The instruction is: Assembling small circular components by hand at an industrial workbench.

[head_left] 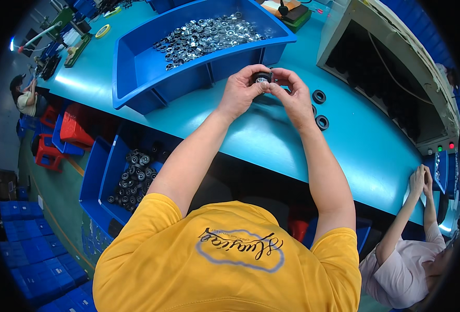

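Both my hands are raised over the turquoise table and meet at a small black ring-shaped part with a shiny metal centre [261, 78]. My left hand [236, 94] pinches it from the left, thumb beneath and fingers over the top. From the right, my right hand [294, 98] closes thumb and fingertips on the same part. Fingers partly cover it, so how its pieces fit together is hidden. Beside my right hand lie a black ring [319, 96], a second black ring [322, 122] and a third one partly behind the hand.
A blue bin [185, 86] of shiny round metal parts stands beyond my hands. Below the table edge, another blue bin [106, 174] holds black wheel-like parts [136, 179]. A pale machine housing [422, 73] stands at the right. Another person's hands [420, 182] work at the right.
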Demonstrator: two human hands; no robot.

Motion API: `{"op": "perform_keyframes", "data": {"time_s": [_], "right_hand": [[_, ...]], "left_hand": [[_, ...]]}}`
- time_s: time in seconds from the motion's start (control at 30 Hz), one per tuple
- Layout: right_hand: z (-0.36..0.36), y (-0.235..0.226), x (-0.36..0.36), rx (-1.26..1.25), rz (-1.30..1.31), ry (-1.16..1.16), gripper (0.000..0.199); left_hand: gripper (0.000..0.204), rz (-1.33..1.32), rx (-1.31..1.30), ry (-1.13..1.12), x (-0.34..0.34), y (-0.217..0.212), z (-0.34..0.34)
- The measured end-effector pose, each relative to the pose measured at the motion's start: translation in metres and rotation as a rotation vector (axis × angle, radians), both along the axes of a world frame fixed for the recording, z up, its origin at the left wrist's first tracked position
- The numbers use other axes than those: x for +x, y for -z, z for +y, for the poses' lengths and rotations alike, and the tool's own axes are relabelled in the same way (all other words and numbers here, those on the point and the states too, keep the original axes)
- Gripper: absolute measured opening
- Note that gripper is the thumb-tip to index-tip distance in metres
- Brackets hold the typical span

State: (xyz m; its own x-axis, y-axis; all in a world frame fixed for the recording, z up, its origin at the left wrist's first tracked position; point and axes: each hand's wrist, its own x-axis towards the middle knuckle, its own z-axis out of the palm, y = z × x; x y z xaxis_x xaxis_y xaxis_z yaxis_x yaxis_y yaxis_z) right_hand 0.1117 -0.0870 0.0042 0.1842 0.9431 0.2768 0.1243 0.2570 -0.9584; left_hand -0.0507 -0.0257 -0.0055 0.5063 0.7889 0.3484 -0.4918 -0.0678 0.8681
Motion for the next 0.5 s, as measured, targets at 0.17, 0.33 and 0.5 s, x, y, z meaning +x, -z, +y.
{"op": "perform_keyframes", "data": {"time_s": [0.17,0.33,0.5], "right_hand": [[0.000,-0.002,0.003,-0.206,0.236,-0.093,0.034],[0.003,0.006,0.006,-0.186,0.167,-0.078,0.034],[0.003,0.009,0.001,-0.159,0.204,-0.089,0.032]], "left_hand": [[0.036,0.020,-0.041,0.119,-0.001,0.004,0.002],[0.040,0.103,-0.082,0.156,0.000,0.000,-0.001],[0.037,0.085,-0.050,0.111,0.002,0.006,0.000]]}}
